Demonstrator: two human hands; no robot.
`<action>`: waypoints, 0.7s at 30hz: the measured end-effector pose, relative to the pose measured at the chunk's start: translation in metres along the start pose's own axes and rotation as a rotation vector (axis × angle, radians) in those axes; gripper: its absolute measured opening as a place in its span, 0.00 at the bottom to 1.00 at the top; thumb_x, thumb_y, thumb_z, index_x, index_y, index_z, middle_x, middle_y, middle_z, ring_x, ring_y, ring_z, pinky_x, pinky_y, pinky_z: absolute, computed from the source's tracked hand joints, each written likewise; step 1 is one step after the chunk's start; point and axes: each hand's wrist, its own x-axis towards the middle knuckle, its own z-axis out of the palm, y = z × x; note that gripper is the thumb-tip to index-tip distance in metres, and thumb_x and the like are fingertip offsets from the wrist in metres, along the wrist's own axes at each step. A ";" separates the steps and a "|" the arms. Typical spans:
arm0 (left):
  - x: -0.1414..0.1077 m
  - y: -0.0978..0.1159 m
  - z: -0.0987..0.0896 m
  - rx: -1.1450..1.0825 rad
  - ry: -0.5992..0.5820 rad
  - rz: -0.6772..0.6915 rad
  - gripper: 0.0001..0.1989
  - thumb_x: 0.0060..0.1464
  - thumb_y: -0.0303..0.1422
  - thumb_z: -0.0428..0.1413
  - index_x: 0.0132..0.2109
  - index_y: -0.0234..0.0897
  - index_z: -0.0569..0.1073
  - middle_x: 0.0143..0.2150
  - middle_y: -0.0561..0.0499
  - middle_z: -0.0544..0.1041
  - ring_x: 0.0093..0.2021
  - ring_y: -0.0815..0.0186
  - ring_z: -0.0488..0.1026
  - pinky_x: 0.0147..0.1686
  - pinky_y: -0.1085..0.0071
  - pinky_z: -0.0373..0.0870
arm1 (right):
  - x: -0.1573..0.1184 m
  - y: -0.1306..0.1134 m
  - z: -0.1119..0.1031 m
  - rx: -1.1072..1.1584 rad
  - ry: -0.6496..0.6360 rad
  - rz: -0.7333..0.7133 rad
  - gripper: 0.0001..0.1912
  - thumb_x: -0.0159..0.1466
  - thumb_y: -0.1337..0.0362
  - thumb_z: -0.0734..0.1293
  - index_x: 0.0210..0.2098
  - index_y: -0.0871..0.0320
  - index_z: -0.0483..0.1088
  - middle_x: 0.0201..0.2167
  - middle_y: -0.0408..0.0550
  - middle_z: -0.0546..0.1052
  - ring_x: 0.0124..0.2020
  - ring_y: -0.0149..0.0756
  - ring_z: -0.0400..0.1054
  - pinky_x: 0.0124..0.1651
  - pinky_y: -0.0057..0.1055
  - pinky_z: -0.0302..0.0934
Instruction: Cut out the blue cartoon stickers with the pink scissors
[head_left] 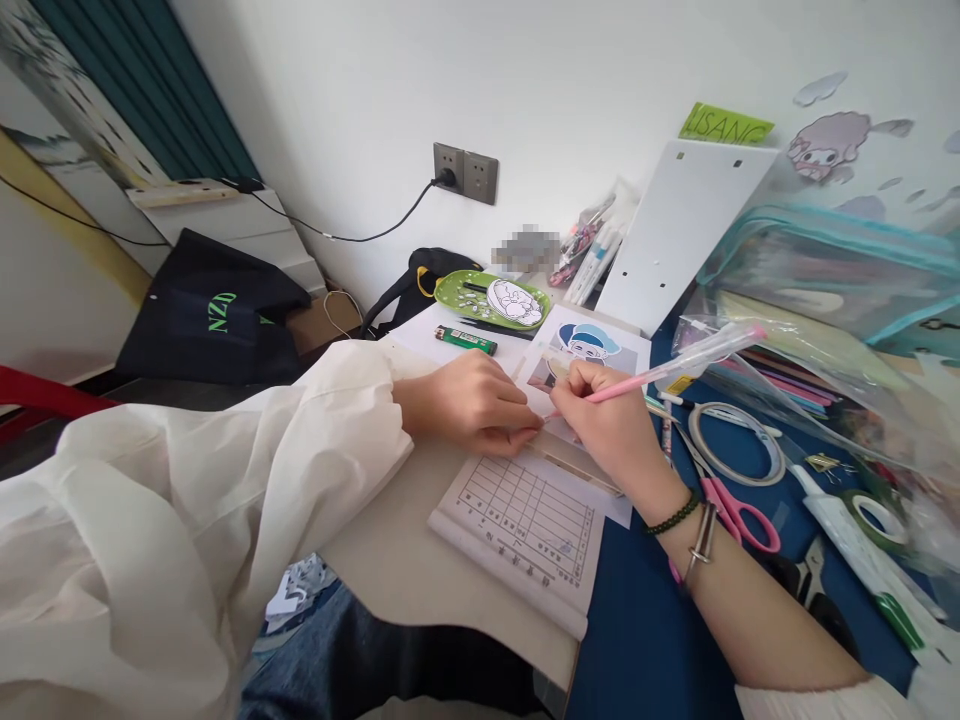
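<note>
Currently gripping the pen (660, 373) in the right hand (615, 430), with fingers closed narrowly around the barrel, near the center of the frame. Pointing the pen down and left, tip close to the fingertips of the left hand (480, 400). Resting the left hand near the sheet (568, 352), with fingers curled; cannot tell whether pinching anything.

Just below both hands, on the beige surface (390, 550): a booklet (525, 530) with a printed grid. Above the left hand: a green lighter (465, 340), and beyond, a green tray (444, 292) with 1 cutout (516, 300) on top. On blue at the right of the frame: scissors with pink handles (739, 512), a coiled cable (697, 445) and a roll of tape (874, 520). On the wall at upper center: 2 sockets (465, 172) side by side, with 1 plug (445, 178) inserted.
</note>
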 end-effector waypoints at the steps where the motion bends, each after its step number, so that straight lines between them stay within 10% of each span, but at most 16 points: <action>1: 0.000 0.000 0.000 -0.002 0.007 0.001 0.09 0.57 0.31 0.50 0.34 0.39 0.75 0.18 0.57 0.71 0.16 0.73 0.63 0.17 0.70 0.52 | 0.000 0.000 0.000 0.002 -0.001 0.003 0.19 0.53 0.73 0.62 0.15 0.54 0.48 0.12 0.32 0.50 0.15 0.26 0.48 0.19 0.27 0.45; 21: 0.004 0.002 -0.004 -0.060 -0.001 -0.072 0.10 0.57 0.32 0.50 0.35 0.39 0.76 0.18 0.56 0.73 0.16 0.73 0.64 0.17 0.71 0.54 | 0.005 0.008 -0.003 0.337 0.019 0.185 0.17 0.59 0.66 0.62 0.16 0.54 0.52 0.07 0.33 0.60 0.09 0.24 0.54 0.14 0.22 0.49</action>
